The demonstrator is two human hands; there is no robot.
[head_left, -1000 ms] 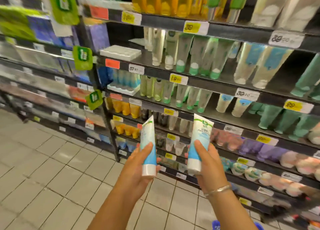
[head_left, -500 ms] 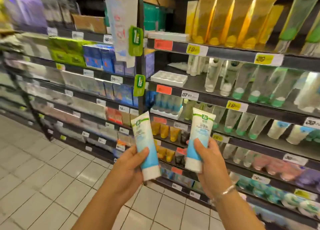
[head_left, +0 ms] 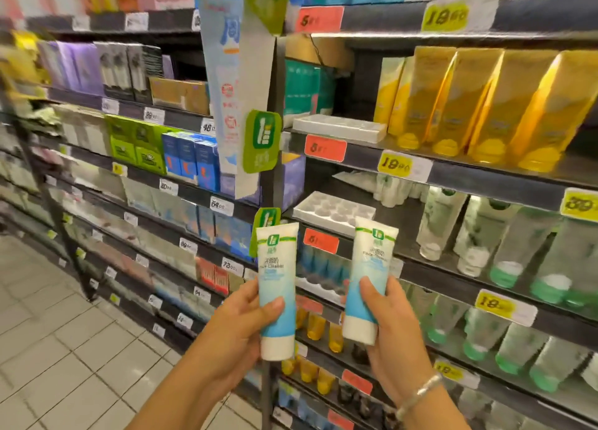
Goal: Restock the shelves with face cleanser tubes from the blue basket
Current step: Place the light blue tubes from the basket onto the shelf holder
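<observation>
Holding one face cleanser tube in each hand, the person stands before the shelving with both tubes cap-down and upright: the left hand wraps its thumb and fingers round the left tube, and the right hand grips the right tube the same way. The step in hand looks like the carry to the shelf, with neither tube placed yet; the blue basket is not in view. Taking the white slotted tray as the landmark, both tubes hover just below and in front of it, the left one off its left corner and the right one under its right end. That tray's round wells appear vacant, so it seems the likely target, though I cannot tell whether these tubes belong there. The next move probably calls for lifting a tube over the shelf lip below the tray and seating its cap in a well. Above the tray there is open room under the next shelf; right of it stand crowded pale tubes, and left of it a steel upright limits sideways swing.
</observation>
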